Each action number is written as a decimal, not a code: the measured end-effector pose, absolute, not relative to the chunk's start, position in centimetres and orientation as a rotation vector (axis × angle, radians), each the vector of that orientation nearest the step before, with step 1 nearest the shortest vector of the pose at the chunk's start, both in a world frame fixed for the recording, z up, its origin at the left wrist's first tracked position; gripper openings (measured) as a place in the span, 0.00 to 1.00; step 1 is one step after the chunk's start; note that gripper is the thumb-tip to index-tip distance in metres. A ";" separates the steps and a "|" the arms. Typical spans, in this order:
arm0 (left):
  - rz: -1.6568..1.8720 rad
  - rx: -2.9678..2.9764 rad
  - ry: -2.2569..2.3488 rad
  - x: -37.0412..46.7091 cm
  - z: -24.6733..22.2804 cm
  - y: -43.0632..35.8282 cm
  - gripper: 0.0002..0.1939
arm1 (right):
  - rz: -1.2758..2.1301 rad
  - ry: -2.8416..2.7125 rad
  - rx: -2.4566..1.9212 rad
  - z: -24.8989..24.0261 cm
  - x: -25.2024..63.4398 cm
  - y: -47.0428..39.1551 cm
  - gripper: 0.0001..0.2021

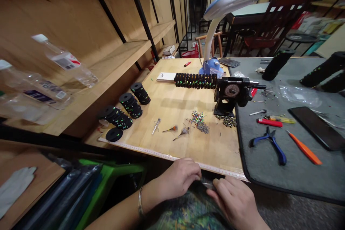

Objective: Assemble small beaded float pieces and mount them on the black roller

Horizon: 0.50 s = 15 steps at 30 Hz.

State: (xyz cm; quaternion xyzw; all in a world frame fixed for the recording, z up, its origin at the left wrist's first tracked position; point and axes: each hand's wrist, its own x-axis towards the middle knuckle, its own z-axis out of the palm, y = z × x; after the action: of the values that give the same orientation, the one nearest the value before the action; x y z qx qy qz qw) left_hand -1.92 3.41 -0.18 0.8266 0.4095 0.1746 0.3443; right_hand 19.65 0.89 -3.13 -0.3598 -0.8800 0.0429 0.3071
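Below the table's front edge, my left hand (181,176) has its fingers closed in a pinch; what they hold is hidden. Just to its right, my right hand (234,196) is closed on a small pale, thin object (208,185) that shows between the two hands. Beyond them on the wooden table (167,111) lie a pile of coloured beads (198,116), a heap of small grey pieces (202,127), feathery tufts (183,133) and a silvery tool (156,126). A black winding device (231,91) carries a row of black discs (196,80).
Black spool stacks (131,105) stand at the left. A blue lamp (211,65) is at the back. On the grey mat (293,176) lie pliers (269,142), an orange tool (306,148) and a phone (318,127). Shelves with bottles (67,61) rise at the left.
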 end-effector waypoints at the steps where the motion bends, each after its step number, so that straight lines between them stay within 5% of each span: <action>1: 0.456 2.147 1.070 -1.9 -0.2 3.4 0.10 | 0.117 -2.328 -0.940 -3.0 19.7 0.9 0.14; 15: 0.964 1.321 1.170 -1.7 -0.5 2.6 0.06 | -0.224 -2.298 -1.161 -2.7 23.2 6.4 0.15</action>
State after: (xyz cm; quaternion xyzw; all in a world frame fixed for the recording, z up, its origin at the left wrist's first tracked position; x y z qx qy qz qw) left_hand -1.68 2.61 -0.48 0.5547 0.4915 0.4047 0.5358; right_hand 23.24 6.36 -2.68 -0.4321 -0.8548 -0.0832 0.2750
